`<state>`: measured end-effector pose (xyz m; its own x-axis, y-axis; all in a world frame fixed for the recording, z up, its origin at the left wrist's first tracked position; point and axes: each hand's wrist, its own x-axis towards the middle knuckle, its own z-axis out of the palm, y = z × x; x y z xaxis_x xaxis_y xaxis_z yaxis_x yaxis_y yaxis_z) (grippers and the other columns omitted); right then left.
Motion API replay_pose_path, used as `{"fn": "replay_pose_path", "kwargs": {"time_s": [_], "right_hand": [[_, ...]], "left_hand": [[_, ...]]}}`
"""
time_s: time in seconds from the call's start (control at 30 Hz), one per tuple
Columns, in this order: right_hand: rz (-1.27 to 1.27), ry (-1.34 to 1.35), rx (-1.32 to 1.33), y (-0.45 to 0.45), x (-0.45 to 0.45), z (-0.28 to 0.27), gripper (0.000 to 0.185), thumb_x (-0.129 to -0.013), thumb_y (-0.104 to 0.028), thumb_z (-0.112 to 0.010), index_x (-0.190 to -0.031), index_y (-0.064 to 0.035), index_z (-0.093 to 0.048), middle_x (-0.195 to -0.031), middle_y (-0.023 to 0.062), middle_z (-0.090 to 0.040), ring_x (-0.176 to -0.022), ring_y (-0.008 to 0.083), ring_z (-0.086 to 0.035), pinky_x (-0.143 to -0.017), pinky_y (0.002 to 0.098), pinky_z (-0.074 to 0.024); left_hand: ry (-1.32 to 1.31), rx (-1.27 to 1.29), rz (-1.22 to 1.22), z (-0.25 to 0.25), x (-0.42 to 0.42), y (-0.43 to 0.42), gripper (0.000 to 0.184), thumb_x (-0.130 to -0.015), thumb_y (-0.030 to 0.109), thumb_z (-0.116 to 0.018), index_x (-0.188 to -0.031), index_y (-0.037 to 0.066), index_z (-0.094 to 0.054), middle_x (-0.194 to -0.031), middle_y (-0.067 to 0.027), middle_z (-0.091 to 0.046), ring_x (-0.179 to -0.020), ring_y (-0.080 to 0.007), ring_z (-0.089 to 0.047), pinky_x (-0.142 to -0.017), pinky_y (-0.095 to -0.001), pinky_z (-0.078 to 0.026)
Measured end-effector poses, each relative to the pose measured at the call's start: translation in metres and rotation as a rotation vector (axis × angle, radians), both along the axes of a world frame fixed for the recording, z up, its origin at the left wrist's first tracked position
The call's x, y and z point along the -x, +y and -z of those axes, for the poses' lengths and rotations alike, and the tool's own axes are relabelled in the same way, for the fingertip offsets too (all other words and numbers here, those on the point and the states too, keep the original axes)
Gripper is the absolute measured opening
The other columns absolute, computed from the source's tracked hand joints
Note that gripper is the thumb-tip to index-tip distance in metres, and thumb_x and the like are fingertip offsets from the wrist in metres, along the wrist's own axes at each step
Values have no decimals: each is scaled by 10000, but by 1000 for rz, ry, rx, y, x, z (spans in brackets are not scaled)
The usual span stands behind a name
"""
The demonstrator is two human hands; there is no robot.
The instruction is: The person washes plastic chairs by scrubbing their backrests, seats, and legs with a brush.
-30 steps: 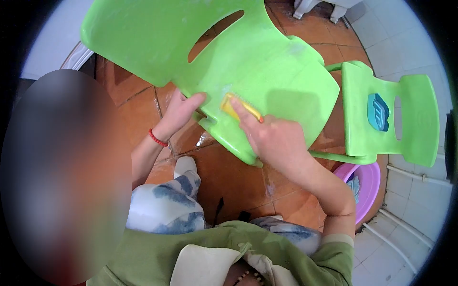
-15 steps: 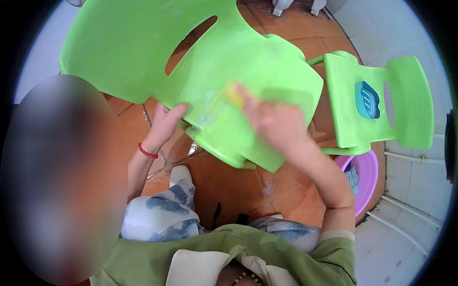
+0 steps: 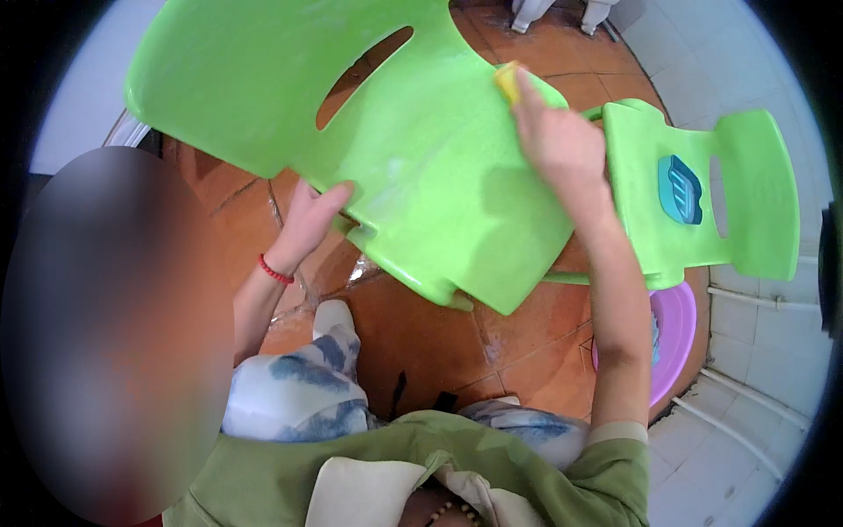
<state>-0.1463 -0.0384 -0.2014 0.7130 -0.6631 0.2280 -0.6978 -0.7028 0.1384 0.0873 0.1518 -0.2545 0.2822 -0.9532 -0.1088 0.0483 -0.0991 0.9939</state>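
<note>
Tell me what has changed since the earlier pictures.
The right hand has moved the yellow brush forward and rightward, across the nearer chair to its far edge. Neither hand let go. The left hand still grips that chair's near edge; the teal dish stays on the other chair.

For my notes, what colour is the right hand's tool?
The tool is yellow; see head view.

A floor of terracotta tiles [image 3: 421, 342] is bordered by a white-tiled wall [image 3: 738, 83], along which white pipes [image 3: 778, 302] are run; light is reflected in glossy patches, and white furniture legs [image 3: 532, 13] are seen at the far side.
</note>
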Motion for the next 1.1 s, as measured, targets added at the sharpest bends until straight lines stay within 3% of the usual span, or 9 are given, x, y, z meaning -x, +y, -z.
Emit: {"fn": "replay_pose_path", "kwargs": {"time_s": [0.07,0.17,0.27,0.33,0.4,0.67,0.77,0.97,1.1], "right_hand": [[130,-20,-63,-8,-6,-10,481,-897,-253,-510,-1358,-154,-417,-532,56,-547,-453,216,-546,-403,362,-420],[-88,154,-192,64,-14,-5,477,-918,-342,-465,-1379,-244,-390,-533,74,-556,-467,262,-559,-465,400,-469],[-371,-146,-322,104,-2,-6,482,-923,-380,-445,-1381,-236,-396,-533,90,-551,-476,268,-567,-485,408,-478],[-172,117,-329,74,3,-20,470,-922,-377,-464,-1373,-258,-412,-543,101,-556,-492,268,-582,-495,397,-476],[64,39,-385,41,12,-28,467,-918,-377,-481,-1370,-280,-415,-566,118,-567,-520,284,-595,-512,397,-477],[-444,42,-599,115,36,-55,476,-877,-304,-569,-1339,-252,-469,-624,75,-589,-516,268,-583,-520,381,-480],[-496,-75,-522,121,30,-46,469,-875,-318,-563,-1333,-264,-476,-637,56,-591,-506,242,-573,-500,362,-469],[-525,131,-399,111,-25,-39,460,-865,-327,-558,-1316,-271,-496,-582,54,-557,-514,225,-569,-480,350,-447],[-446,60,-490,101,24,-55,472,-847,-311,-591,-1309,-269,-504,-544,52,-520,-485,220,-545,-464,354,-433]], "left_hand": [[-2,-29,17,2,-1,3,320,-831,118,-527,-1114,-31,-527,-1012,-34,-589,-910,-124,-542,-797,-283,-447],[-59,-45,13,0,-2,1,308,-841,116,-524,-1113,-28,-527,-1017,-36,-590,-915,-124,-542,-798,-287,-449],[-137,-17,-1,-4,1,0,294,-848,132,-530,-1095,-29,-536,-1000,-39,-598,-899,-118,-548,-783,-288,-458],[-163,23,-40,-2,2,0,292,-840,151,-538,-1063,-36,-555,-959,-42,-613,-860,-108,-560,-744,-283,-474],[-159,-10,-24,-6,2,-2,301,-845,158,-535,-1074,-36,-553,-970,-45,-614,-875,-110,-562,-759,-285,-474],[-116,-40,43,-8,1,0,304,-859,168,-528,-1084,-36,-544,-974,-47,-614,-859,-115,-577,-760,-284,-484],[-67,-19,62,-8,0,0,294,-862,159,-524,-1082,-34,-547,-968,-45,-618,-848,-111,-582,-745,-275,-488],[-54,-15,46,-8,1,0,288,-857,144,-525,-1079,-37,-548,-951,-45,-625,-837,-107,-584,-717,-283,-503],[-39,-24,74,-6,0,-1,296,-849,146,-530,-1081,-36,-550,-949,-41,-625,-838,-106,-584,-734,-280,-497]]}}
